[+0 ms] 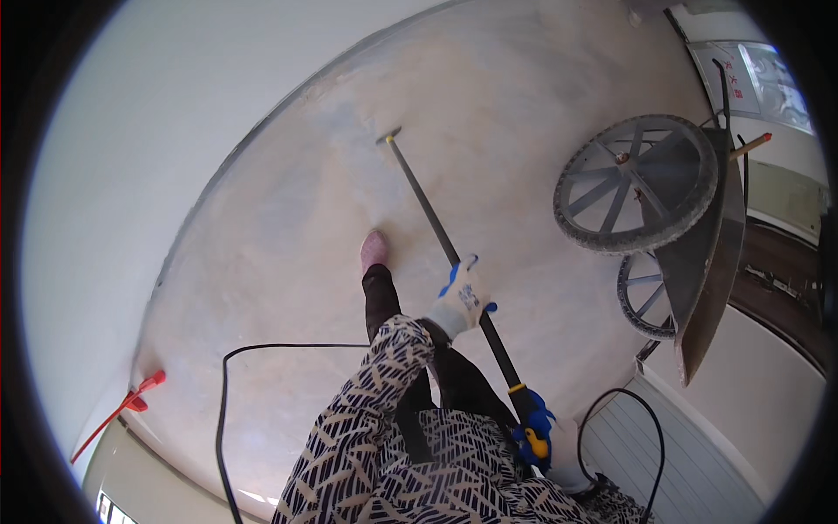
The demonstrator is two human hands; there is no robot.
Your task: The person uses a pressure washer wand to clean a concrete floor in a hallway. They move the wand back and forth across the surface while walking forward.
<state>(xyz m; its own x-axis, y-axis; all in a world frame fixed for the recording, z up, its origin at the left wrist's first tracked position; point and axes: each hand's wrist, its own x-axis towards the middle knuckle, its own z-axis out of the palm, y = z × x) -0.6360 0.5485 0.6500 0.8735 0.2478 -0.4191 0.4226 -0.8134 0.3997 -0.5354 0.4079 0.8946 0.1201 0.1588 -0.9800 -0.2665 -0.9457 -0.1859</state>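
I hold a long-handled floor scraper slantwise in front of me. Its narrow metal blade rests on the dusty concrete floor, ahead of my foot. My left hand, in a white work glove with blue palm coating, is wrapped around the middle of the dark pole. Lower down, close to my right hip, my right hand in a matching glove grips the black and yellow end of the handle. Part of this hand's fingers is hidden behind the handle.
A two-wheeled metal cart stands at the right, a wooden stick poking out of it. Along the left runs a white wall. A red long-handled tool leans at lower left. Black cables loop beside my body.
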